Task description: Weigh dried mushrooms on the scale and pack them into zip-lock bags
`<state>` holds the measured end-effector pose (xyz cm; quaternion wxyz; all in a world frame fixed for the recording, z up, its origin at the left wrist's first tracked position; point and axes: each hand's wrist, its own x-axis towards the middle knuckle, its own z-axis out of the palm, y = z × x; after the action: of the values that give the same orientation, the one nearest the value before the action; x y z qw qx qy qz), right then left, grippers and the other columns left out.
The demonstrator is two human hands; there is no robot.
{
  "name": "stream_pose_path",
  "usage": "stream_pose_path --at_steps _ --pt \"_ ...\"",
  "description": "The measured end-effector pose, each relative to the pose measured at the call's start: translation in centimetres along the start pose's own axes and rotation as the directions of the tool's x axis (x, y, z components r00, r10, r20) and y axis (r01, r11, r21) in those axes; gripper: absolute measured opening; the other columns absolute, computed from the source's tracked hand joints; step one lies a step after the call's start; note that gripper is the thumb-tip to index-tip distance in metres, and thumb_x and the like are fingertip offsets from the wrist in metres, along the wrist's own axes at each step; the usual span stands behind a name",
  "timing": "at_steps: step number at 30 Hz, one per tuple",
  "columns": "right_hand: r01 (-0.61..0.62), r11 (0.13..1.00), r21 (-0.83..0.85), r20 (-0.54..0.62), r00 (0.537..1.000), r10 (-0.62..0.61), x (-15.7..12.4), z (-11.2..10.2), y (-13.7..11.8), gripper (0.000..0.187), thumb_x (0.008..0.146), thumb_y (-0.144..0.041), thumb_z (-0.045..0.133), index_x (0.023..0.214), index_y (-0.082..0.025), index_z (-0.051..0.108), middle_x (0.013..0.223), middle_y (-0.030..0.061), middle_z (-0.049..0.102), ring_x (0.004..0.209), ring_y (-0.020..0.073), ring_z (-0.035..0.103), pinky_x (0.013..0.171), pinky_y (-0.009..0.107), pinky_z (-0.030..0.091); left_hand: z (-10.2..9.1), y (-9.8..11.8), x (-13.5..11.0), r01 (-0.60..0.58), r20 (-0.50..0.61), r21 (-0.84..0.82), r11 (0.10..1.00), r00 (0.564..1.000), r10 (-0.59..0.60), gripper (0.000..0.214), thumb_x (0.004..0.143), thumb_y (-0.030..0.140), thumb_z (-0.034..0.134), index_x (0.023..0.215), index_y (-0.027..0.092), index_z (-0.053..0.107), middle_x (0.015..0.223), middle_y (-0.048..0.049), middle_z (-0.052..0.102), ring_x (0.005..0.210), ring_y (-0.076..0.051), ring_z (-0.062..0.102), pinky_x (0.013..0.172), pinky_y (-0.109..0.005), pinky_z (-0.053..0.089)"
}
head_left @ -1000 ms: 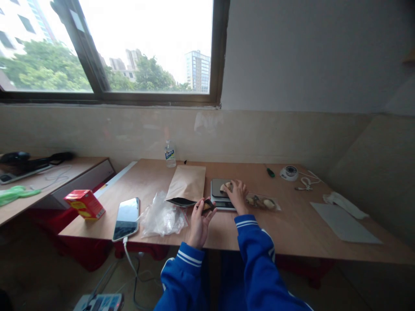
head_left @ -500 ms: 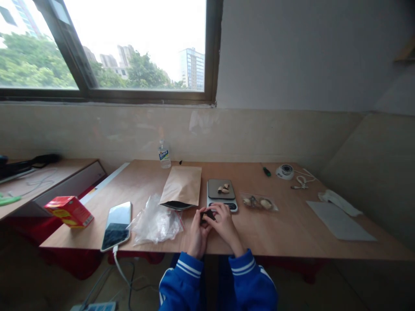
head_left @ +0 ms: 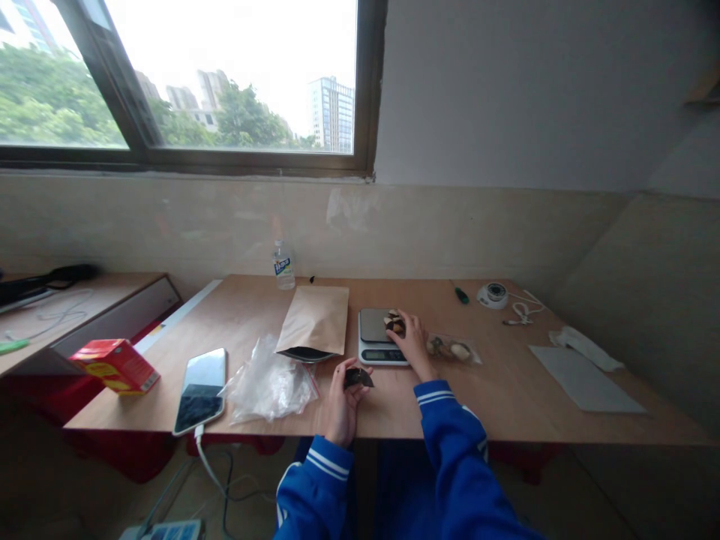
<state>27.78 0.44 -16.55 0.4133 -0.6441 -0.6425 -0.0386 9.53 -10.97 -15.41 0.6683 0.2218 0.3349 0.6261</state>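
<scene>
My left hand (head_left: 342,401) is closed on a dark piece of dried mushroom (head_left: 358,378), held just above the table's near edge. My right hand (head_left: 412,341) reaches over the digital kitchen scale (head_left: 368,330), its fingertips pinching a dark-and-pale piece of dried mushroom (head_left: 395,325) at the right of the plate. Paler mushroom pieces lie there too, partly hidden by my fingers. Right of the scale, partly behind my wrist, is a clear bag of dried mushrooms (head_left: 458,350). An open-mouthed kraft pouch (head_left: 316,319) lies left of the scale.
Crumpled clear plastic bags (head_left: 270,384), a charging phone (head_left: 201,390) and a red box (head_left: 117,365) are on the left. A bottle (head_left: 284,266) stands at the back. A dome camera (head_left: 493,295), screwdriver (head_left: 461,295) and white sheet (head_left: 585,379) are on the right.
My right hand has left my left hand and moved forward and right onto the scale with a mushroom piece. My left hand stays near the table edge, still holding a dark piece.
</scene>
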Motion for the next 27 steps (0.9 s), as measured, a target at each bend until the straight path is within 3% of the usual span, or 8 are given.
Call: stream_pose_path --at_steps 8,13,15,18,23,27 --pt "0.085 0.989 0.117 -0.105 0.992 -0.073 -1.3 0.2 0.8 0.032 0.089 -0.028 0.04 0.114 -0.017 0.058 0.105 0.0122 0.059 0.101 0.0251 0.053 0.086 0.042 0.043 0.5 0.1 -0.3 -0.017 0.038 0.087 0.996 0.999 0.014 0.036 0.077 0.046 0.063 0.099 0.019 0.058 0.085 -0.0055 0.065 0.08 -0.021 0.069 0.055 -0.022 0.049" --pt "0.11 0.983 0.145 -0.061 0.993 -0.102 -1.8 0.1 1.1 0.031 0.09 -0.023 0.037 0.108 -0.017 0.062 0.101 0.011 0.065 0.098 0.0246 0.055 0.087 0.041 0.043 1.6 0.5 0.0 -0.074 0.075 0.406 0.911 0.996 0.047 0.039 0.074 0.047 0.065 0.096 0.016 0.063 0.074 -0.003 0.062 0.063 -0.016 0.063 0.048 -0.021 0.044" --pt "0.128 0.977 0.169 -0.067 0.991 -0.118 -1.9 -0.1 1.0 0.031 0.09 -0.022 0.036 0.107 -0.017 0.062 0.103 0.0107 0.065 0.099 0.0239 0.055 0.088 0.041 0.043 2.3 0.9 1.1 -0.192 0.108 0.548 0.814 0.981 0.159 0.034 0.073 0.045 0.066 0.091 0.016 0.067 0.074 -0.0034 0.063 0.066 -0.015 0.061 0.053 -0.022 0.044" --pt "0.151 0.969 0.197 -0.119 0.984 -0.129 -1.9 -0.3 1.1 0.031 0.089 -0.019 0.036 0.107 -0.017 0.061 0.106 0.0108 0.063 0.101 0.0229 0.055 0.09 0.041 0.043 3.7 1.6 4.3 -0.361 0.159 0.635 0.683 0.926 0.342 0.025 0.074 0.041 0.067 0.083 0.017 0.068 0.072 -0.0033 0.064 0.072 -0.017 0.06 0.067 -0.026 0.046" --pt "0.14 0.972 0.188 -0.186 0.977 -0.105 -1.7 -0.4 1.6 0.028 0.088 -0.017 0.036 0.099 -0.017 0.061 0.097 0.0103 0.062 0.095 0.0229 0.054 0.087 0.04 0.044 5.9 2.0 10.4 -0.365 0.081 0.724 0.586 0.888 0.453 0.016 0.072 0.032 0.068 0.076 0.017 0.064 0.069 -0.0045 0.064 0.069 -0.019 0.06 0.069 -0.031 0.045" --pt "0.118 0.978 0.169 -0.231 0.97 -0.077 -1.6 -0.3 1.7 0.023 0.09 -0.021 0.037 0.098 -0.017 0.058 0.094 0.0103 0.06 0.093 0.023 0.053 0.085 0.04 0.043 6.9 2.1 11.8 -0.411 0.148 0.742 0.529 0.871 0.469 0.006 0.067 0.02 0.069 0.067 0.018 0.063 0.069 -0.0051 0.063 0.074 -0.021 0.06 0.079 -0.036 0.044"
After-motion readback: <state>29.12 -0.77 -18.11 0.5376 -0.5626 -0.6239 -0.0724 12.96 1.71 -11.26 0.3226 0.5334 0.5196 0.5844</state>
